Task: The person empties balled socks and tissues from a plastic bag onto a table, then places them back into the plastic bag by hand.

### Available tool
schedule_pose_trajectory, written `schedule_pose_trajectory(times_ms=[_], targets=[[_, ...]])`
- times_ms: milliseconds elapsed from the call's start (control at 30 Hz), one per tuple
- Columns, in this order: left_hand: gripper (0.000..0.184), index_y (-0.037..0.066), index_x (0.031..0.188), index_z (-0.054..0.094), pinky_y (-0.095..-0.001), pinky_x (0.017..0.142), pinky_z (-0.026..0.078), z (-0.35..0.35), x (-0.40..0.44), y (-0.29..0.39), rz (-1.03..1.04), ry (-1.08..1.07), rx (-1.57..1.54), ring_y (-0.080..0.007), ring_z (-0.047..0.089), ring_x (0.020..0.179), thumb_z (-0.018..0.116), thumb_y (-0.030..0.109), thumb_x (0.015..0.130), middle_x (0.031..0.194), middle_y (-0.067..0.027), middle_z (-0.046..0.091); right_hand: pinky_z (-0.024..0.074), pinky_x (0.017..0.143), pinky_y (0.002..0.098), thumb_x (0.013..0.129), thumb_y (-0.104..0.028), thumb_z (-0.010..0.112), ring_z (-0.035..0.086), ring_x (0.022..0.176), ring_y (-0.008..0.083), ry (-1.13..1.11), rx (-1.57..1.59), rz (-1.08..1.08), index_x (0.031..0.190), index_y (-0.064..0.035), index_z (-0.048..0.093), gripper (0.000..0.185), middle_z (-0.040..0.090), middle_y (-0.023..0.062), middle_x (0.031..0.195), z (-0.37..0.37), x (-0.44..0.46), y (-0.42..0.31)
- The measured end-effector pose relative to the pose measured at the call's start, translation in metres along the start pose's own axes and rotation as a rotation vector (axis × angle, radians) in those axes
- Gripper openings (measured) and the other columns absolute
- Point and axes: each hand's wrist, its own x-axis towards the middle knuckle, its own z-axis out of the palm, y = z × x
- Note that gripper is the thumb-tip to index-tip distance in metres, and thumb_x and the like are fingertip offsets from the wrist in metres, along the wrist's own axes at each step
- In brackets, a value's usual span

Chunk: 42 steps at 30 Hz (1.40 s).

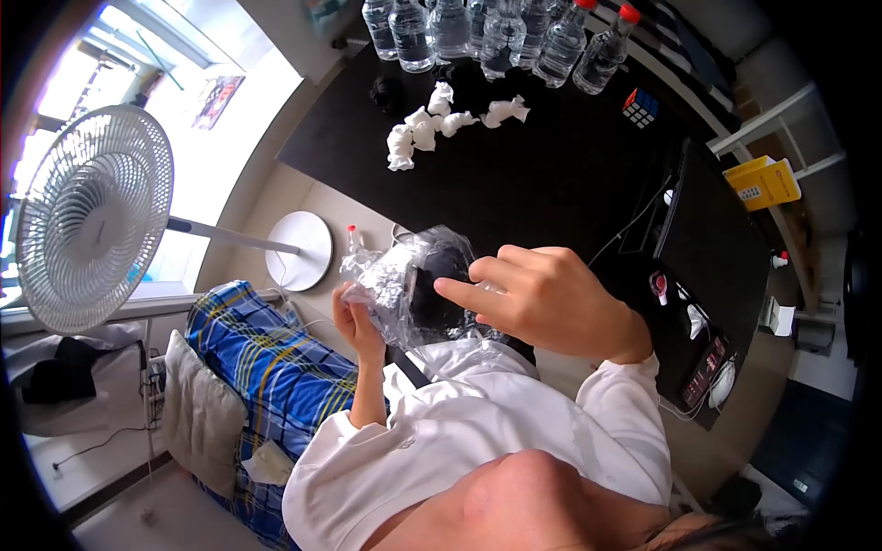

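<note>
A crinkled clear plastic bag (381, 286) is held up in front of my body, over the near edge of the black table. A dark patch (439, 292) shows in or behind its film; I cannot tell which. My left hand (361, 323) pinches the left side of the bag between thumb and fingers. At the bag's right side is my right hand (556, 298), its index finger reaching across the film and the other fingers bent. Some film shows between those fingers. The right thumb is hidden.
Several clear bottles (503, 41), some red-capped, stand at the table's (551, 174) far edge, with twisted white paper bundles (424, 129) nearby. A puzzle cube (640, 107) and a monitor (703, 211) are on the right. A white fan (96, 220) stands left, above a blue plaid cloth (266, 344).
</note>
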Motion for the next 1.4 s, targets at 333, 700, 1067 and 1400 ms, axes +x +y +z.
schedule_pose_trajectory(times_ms=[333, 700, 1067, 1400], targets=[[0.021, 0.002, 0.107, 0.057, -0.0229, 0.075, 0.042, 0.012, 0.001, 0.013, 0.012, -0.017, 0.074, -0.0071, 0.053, 0.083, 0.053, 0.023, 0.107, 0.092, 0.0000, 0.059, 0.0570, 0.082, 0.0347, 0.078, -0.036, 0.077, 0.065, 0.100, 0.0247, 0.005, 0.256, -0.134, 0.119, -0.0127, 0.067, 0.048, 0.063, 0.0079, 0.119, -0.010, 0.008, -0.002], [0.017, 0.004, 0.097, 0.056, -0.0213, 0.072, 0.036, 0.011, 0.002, 0.000, 0.008, -0.140, -0.066, -0.0062, 0.044, 0.079, 0.056, 0.019, 0.105, 0.086, 0.0032, 0.052, 0.0549, 0.065, 0.0345, 0.082, -0.018, 0.080, 0.068, 0.076, 0.0244, 0.337, 0.245, 0.154, 0.096, -0.0046, 0.072, 0.021, 0.072, 0.0088, 0.090, -0.013, 0.021, 0.029], [0.021, 0.004, 0.095, 0.055, -0.0218, 0.070, 0.036, -0.022, 0.010, 0.001, -0.015, 0.002, 0.004, -0.0062, 0.044, 0.078, 0.052, 0.021, 0.107, 0.088, 0.0017, 0.053, 0.0537, 0.070, 0.0400, 0.075, -0.058, 0.079, 0.070, 0.077, 0.0301, -0.564, 0.113, 0.392, 0.095, -0.0081, 0.067, 0.055, 0.070, 0.0077, 0.079, 0.062, 0.032, 0.037], [0.021, 0.003, 0.110, 0.058, -0.0230, 0.079, 0.043, -0.034, 0.008, -0.023, -0.051, 0.043, 0.018, -0.0085, 0.053, 0.086, 0.051, 0.023, 0.107, 0.096, -0.0002, 0.059, 0.0479, 0.052, 0.0254, 0.081, -0.002, 0.069, 0.063, 0.054, 0.0111, -0.052, 0.496, 0.496, 0.094, -0.0040, 0.060, 0.016, 0.065, 0.0051, 0.062, 0.048, 0.033, 0.050]])
